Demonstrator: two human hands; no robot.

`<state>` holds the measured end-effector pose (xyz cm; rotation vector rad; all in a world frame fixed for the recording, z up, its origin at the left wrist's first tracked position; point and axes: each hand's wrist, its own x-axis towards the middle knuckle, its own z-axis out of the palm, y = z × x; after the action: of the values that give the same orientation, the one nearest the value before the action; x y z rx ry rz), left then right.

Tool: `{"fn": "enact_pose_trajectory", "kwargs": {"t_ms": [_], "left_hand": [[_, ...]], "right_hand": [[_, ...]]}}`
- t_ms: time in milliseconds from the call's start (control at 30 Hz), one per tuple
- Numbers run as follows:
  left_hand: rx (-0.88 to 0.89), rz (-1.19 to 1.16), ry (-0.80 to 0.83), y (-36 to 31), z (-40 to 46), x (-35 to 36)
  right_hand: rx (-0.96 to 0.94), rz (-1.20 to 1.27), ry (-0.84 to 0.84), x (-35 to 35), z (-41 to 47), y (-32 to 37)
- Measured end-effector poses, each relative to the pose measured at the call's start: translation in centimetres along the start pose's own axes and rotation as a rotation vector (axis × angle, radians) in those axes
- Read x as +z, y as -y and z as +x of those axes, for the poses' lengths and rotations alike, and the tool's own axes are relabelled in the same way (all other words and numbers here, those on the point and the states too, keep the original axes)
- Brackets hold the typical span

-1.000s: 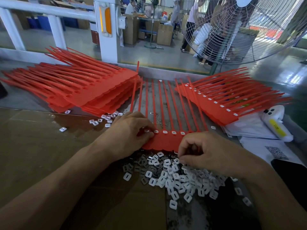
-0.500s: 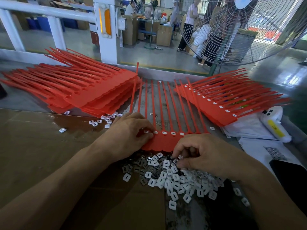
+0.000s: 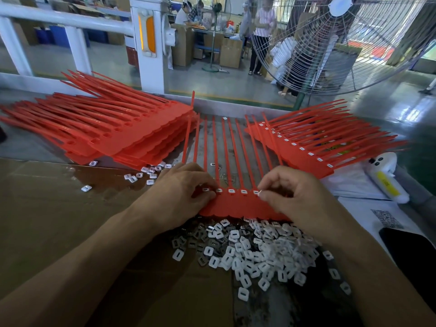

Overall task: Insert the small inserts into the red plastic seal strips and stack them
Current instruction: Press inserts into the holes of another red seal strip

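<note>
Red moulded plastic forms the seal strip [image 3: 238, 204] at the centre of the worktop [image 3: 59, 220]: a flat header band with a scalloped near edge, from which thin tails run toward 12 o'clock. I read five white inserts already seated in a row along the header. My left hand [image 3: 179, 197] presses down on the header's 9 o'clock end, fingers curled over it and pinning it flat. My right hand [image 3: 295, 199] pinches a small white insert [image 3: 260, 192] between thumb and forefinger, right at the next pocket in the row.

The loose inserts [image 3: 254, 253] lie heaped at 6 o'clock, just beside the header: small rounded squares, each with a slot, white on one face and dark and toothed on the other. I judge them light, hard and easily flicked away, best taken by their edges with the fingertips. The strip looks light and springy; its tails would whip about, so I would hold it by the stiffer header.

At 10 o'clock a stack of unfilled strips [image 3: 132, 138] shows empty holes. At 2 o'clock a stack of filled strips [image 3: 304, 154] shows white inserts along its header. A large wire-guarded fan [image 3: 354, 43] stands beyond the worktop at 1 o'clock.
</note>
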<state>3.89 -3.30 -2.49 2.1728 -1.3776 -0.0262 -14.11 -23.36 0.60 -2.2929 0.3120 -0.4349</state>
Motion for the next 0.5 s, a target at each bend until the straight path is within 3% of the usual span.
{"fn": "enact_pose_trajectory", "kwargs": {"t_ms": [167, 500], "left_hand": [[0.003, 0.008, 0.007, 0.0, 0.0, 0.0], [0.007, 0.006, 0.01, -0.1, -0.1, -0.2]], "right_hand": [[0.163, 0.033, -0.174, -0.4, 0.3, -1.7], [0.247, -0.024, -0.271, 0.3, 0.7, -2.1]]}}
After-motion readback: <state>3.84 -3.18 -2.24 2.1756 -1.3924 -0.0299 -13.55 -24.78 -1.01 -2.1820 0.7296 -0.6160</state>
